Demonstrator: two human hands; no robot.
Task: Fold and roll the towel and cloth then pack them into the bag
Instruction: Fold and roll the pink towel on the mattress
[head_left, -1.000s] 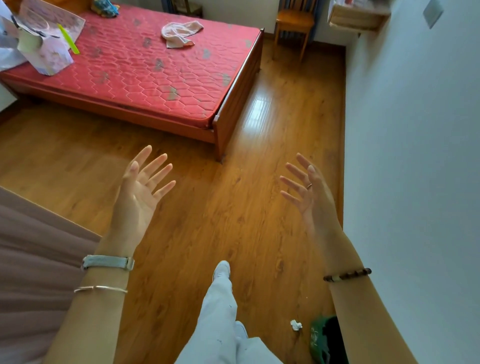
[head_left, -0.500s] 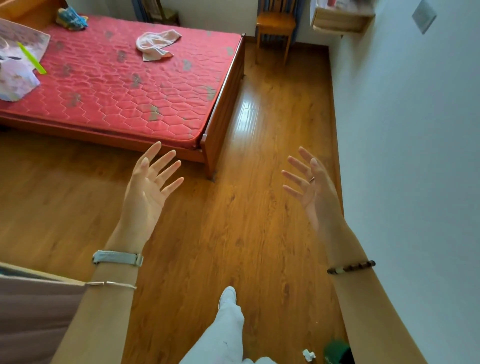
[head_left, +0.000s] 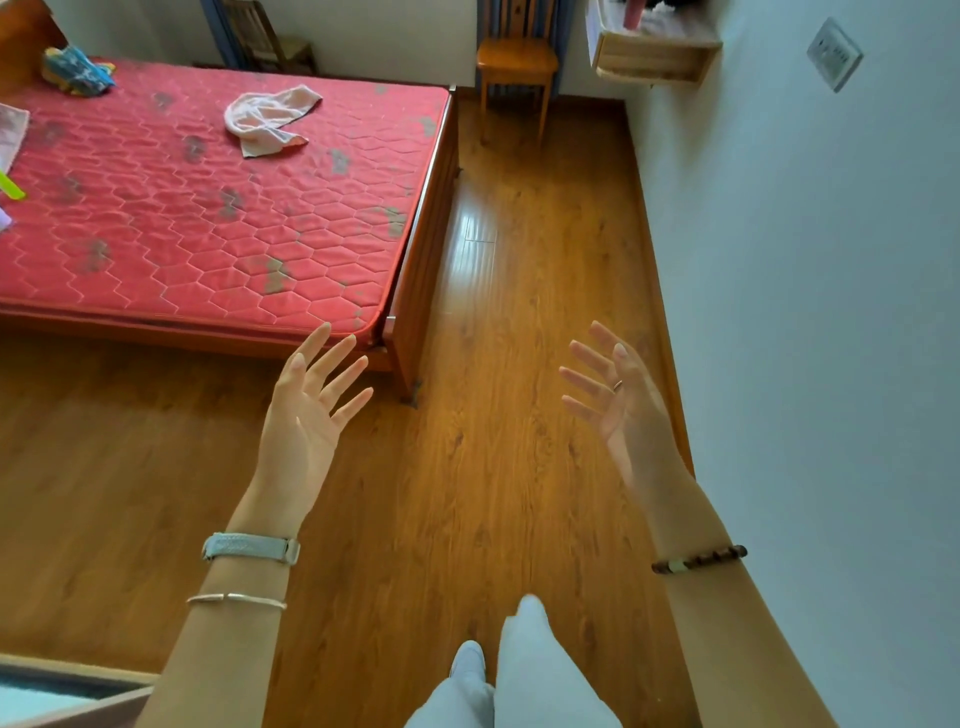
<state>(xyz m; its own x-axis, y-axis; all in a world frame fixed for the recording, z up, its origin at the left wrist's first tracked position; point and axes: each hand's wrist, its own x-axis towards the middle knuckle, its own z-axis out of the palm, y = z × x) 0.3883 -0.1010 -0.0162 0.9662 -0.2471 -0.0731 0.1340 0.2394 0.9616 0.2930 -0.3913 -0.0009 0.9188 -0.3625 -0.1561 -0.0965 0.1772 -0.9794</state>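
Note:
A crumpled pale pink towel (head_left: 267, 119) lies on the red quilted mattress (head_left: 197, 223) toward its far side. A blue patterned cloth (head_left: 78, 71) sits bunched at the mattress's far left corner. The edge of a pale bag (head_left: 8, 140) shows at the left border of the frame. My left hand (head_left: 311, 410) is raised over the floor just before the bed's near corner, fingers spread and empty. My right hand (head_left: 613, 389) is raised beside the wall, fingers spread, holding nothing. Both hands are well short of the towel.
A wooden chair (head_left: 517, 62) stands against the far wall past the bed's foot. A wooden wall shelf (head_left: 649, 57) juts out at upper right. The white wall (head_left: 805, 312) runs close along my right. A wood floor strip (head_left: 519, 312) runs between bed and wall.
The view has moved forward toward the bed and turned right; the bag has slid mostly out of frame at left. Both hands stay raised, spread and empty.

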